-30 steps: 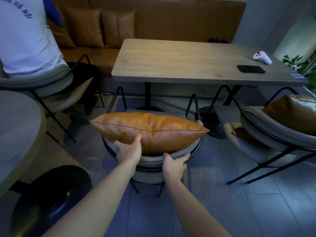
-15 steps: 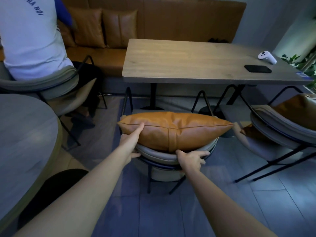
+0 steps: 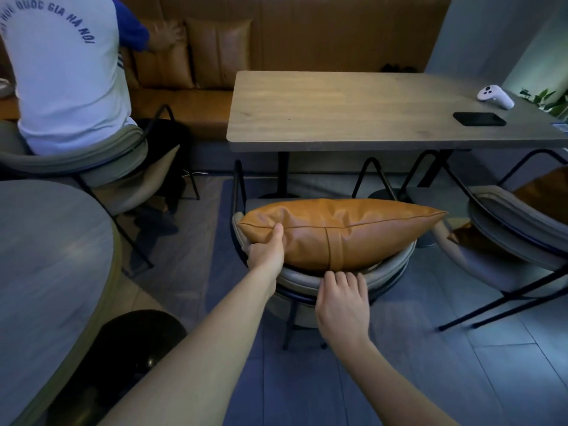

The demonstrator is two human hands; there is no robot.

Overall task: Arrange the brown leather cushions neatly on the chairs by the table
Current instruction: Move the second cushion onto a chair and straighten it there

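A brown leather cushion (image 3: 353,232) lies along the curved grey backrest of the chair (image 3: 387,273) in front of me, its seam facing me. My left hand (image 3: 266,252) grips the cushion's left end, thumb on top. My right hand (image 3: 342,298) rests on the backrest rim just under the cushion's middle strap, fingers spread and touching its lower edge. A second brown cushion (image 3: 544,192) leans in the chair (image 3: 507,222) at the right. Two more brown cushions (image 3: 218,52) stand on the leather bench behind the table (image 3: 353,112).
A seated person in a white shirt (image 3: 64,75) fills the chair at the left and touches a bench cushion. A round table (image 3: 46,265) is at my near left. A black phone (image 3: 479,119) and a white controller (image 3: 495,96) lie on the rectangular table.
The view has shifted so the chair sits further right. My left hand went from pressing the cushion's end to gripping it, and my right hand came back onto the backrest rim below the cushion.
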